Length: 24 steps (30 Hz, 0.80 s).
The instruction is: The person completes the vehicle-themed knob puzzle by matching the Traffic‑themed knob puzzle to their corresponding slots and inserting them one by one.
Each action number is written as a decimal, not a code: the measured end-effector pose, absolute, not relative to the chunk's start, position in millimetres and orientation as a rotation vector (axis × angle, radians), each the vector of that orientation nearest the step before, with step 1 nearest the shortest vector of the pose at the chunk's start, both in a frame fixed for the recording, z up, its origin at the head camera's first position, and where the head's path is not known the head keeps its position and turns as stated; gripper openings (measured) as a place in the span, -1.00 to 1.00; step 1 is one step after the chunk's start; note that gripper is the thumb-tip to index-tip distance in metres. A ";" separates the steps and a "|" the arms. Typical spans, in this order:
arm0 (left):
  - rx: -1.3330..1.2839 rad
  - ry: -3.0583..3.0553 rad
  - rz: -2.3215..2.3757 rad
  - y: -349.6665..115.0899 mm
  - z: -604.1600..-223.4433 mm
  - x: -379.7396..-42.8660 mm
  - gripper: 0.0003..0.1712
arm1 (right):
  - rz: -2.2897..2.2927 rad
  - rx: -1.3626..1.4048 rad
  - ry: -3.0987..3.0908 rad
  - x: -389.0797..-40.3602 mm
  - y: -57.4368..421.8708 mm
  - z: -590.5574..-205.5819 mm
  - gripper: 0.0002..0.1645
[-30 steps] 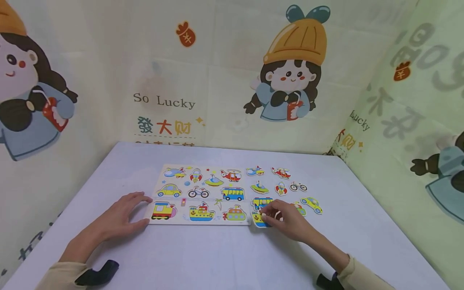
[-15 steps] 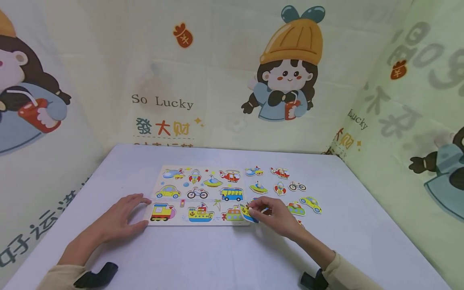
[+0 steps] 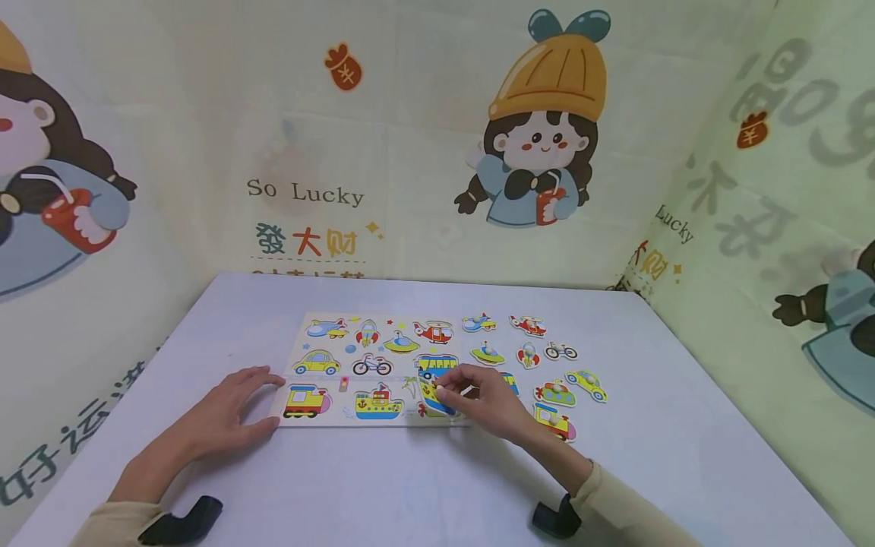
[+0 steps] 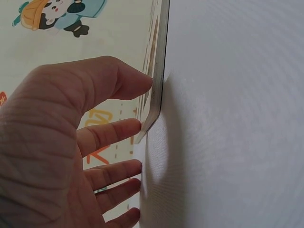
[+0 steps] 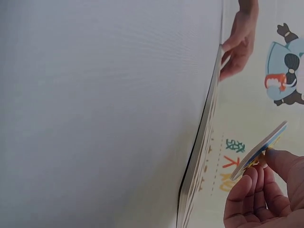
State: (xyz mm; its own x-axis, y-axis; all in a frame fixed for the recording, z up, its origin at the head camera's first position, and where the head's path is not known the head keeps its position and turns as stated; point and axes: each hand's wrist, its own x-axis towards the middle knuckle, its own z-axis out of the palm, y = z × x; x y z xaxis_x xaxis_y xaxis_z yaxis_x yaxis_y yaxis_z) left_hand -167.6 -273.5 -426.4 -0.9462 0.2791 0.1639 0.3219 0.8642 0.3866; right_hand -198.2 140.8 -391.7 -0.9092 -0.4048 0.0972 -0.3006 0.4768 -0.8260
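Note:
My right hand [image 3: 488, 403] pinches a ship-shaped puzzle piece [image 3: 431, 396] by its small knob between thumb and fingers. The piece is tilted and raised over the right part of the puzzle board [image 3: 342, 416], overlapping the printed submarine and the bus in the head view. In the right wrist view the ship piece [image 5: 261, 149] shows edge-on, above the board's surface. My left hand [image 3: 225, 410] rests at the board's left end with fingers extended. Thumb tip and index fingertip touch the board's edge near its corner in the left wrist view. A printed ship [image 3: 378, 404] lies left of the piece.
Several loose pieces lie right of the board: a plane [image 3: 480, 323], a helicopter [image 3: 529, 327], a bicycle [image 3: 561, 352], a yellow car [image 3: 586, 386] and a train [image 3: 552, 420] among them. A bus piece [image 3: 510, 382] is partly behind my right hand. A patterned cloth stands behind the white table.
My right hand has lifted the ship piece off the table and carried it left over the board, tilting it. The train piece has come into view. My left hand stays put.

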 end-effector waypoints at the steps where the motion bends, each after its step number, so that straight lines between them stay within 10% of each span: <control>1: -0.476 -2.933 -0.636 -273.7 -426.2 -167.7 -0.35 | -1.423 -0.629 2.599 -198.7 138.7 -391.9 -0.83; 24: -0.550 -2.916 -0.813 -279.4 -420.2 -172.3 -0.47 | -1.333 -0.695 2.524 -210.6 92.2 -394.0 -0.83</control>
